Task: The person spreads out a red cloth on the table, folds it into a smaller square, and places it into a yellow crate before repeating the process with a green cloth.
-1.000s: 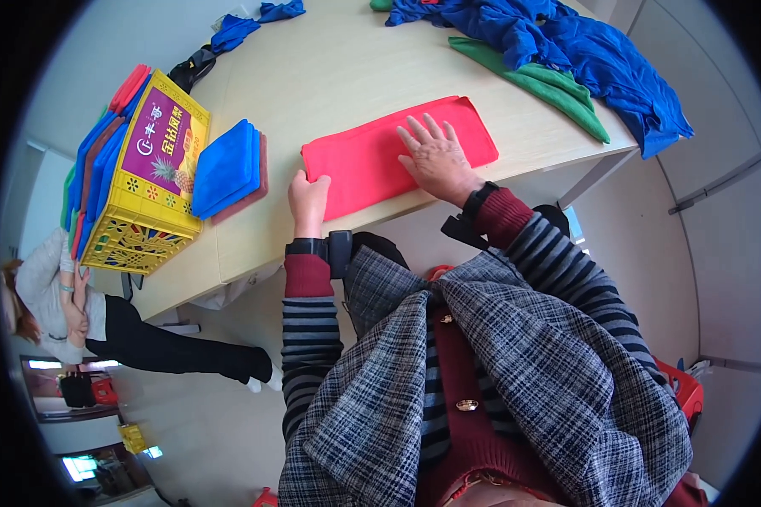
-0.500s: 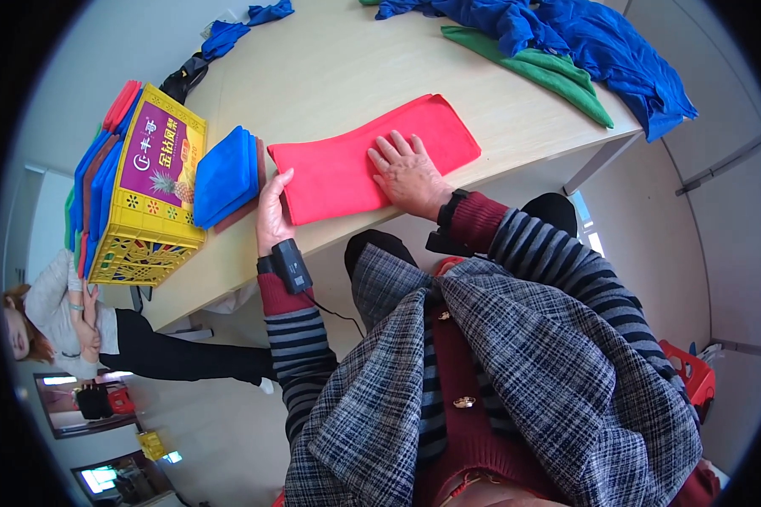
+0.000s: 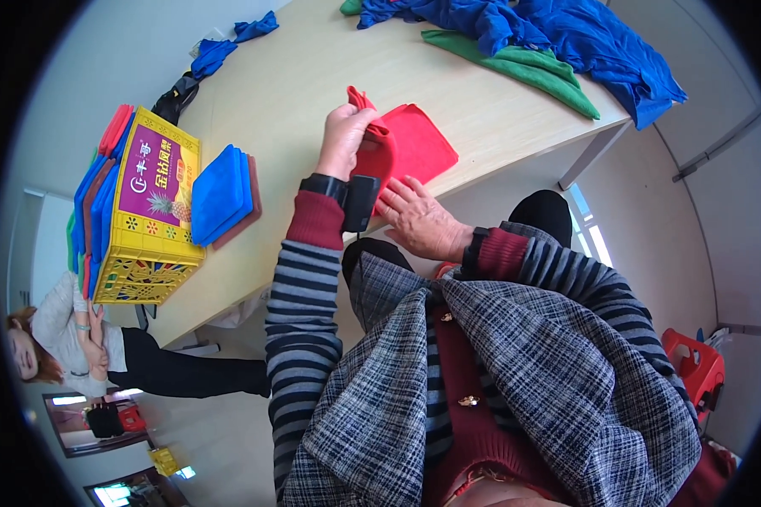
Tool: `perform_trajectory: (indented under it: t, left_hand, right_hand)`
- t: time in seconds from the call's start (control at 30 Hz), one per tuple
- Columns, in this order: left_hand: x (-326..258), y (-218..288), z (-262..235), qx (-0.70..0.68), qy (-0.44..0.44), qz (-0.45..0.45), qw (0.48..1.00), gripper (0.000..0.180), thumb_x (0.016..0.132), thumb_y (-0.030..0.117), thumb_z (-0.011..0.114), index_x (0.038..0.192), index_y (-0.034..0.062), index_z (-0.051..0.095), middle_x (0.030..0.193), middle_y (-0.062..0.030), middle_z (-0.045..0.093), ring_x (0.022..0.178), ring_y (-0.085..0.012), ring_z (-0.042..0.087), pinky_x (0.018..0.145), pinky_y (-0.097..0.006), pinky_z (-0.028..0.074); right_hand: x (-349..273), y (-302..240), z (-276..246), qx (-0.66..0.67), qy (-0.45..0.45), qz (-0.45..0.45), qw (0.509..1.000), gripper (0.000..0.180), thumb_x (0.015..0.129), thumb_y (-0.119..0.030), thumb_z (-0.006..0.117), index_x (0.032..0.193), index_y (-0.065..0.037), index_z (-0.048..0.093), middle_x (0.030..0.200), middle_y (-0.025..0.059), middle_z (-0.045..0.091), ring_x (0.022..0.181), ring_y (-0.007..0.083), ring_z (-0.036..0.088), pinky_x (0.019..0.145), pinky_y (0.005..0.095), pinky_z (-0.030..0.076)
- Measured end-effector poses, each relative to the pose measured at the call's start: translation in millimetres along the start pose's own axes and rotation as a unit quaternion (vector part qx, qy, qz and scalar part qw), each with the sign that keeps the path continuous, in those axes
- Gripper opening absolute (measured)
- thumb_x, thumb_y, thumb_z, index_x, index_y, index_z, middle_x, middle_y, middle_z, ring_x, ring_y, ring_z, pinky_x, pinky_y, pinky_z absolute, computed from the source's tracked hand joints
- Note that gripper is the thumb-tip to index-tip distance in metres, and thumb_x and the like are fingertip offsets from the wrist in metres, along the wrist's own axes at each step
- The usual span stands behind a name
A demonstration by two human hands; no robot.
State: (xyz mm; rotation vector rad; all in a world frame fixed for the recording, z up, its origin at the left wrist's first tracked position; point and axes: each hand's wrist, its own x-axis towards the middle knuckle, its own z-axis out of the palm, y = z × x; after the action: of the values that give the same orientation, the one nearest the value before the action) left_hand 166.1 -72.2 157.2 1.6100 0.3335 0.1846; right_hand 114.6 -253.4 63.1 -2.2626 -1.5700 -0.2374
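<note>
A red cloth (image 3: 420,142) lies near the table's front edge, its left part raised and bent over toward the right. My left hand (image 3: 345,139) is closed around the lifted end, holding it above the table. Fingers stretched out, my right hand (image 3: 423,221) rests at the near edge of the cloth, beside the bend. To the left of my left hand lies a small stack of folded cloths, a blue cloth (image 3: 220,196) on top and a brown cloth (image 3: 249,215) showing under it.
A yellow plastic crate (image 3: 148,262) with folded cloths (image 3: 93,198) on its far-left side stands on the table (image 3: 271,101). Blue fabric (image 3: 600,51) and a green cloth (image 3: 520,68) are heaped at the far right. A person (image 3: 84,338) stands at the left.
My left hand has lifted the cloth's left end and carried it up and to the right, so the cloth is now bent over. My right hand has slid toward the near edge.
</note>
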Motion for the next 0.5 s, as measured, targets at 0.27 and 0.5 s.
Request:
perform_trajectory:
  t: [0.27,0.5]
  left_hand:
    - [39.8,-43.6,52.2,0.206,0.01,0.0,0.979,0.022,0.083,0.018,0.067,0.076,-0.0027,0.064,0.071,-0.0143,0.069,0.053,-0.024,0.068,0.05,-0.036,0.056]
    - [48.8,-49.1,69.9,0.398,0.027,0.033,0.916,0.027,0.082,0.02,0.068,0.071,-0.0037,0.063,0.065,-0.0172,0.068,0.052,-0.0256,0.068,0.052,-0.036,0.057]
  right_hand:
    - [-9.2,6.1,10.6,-0.033,0.051,-0.05,0.997,0.06,0.092,-0.037,0.061,0.139,0.0,0.054,0.147,0.0164,0.05,0.142,0.0338,0.039,0.123,0.0521,0.021]
    - [-12.2,8.9,15.7,-0.012,0.037,-0.059,0.997,0.054,0.088,-0.033,0.061,0.13,0.0,0.06,0.142,0.015,0.054,0.138,0.0323,0.043,0.121,0.0505,0.024]
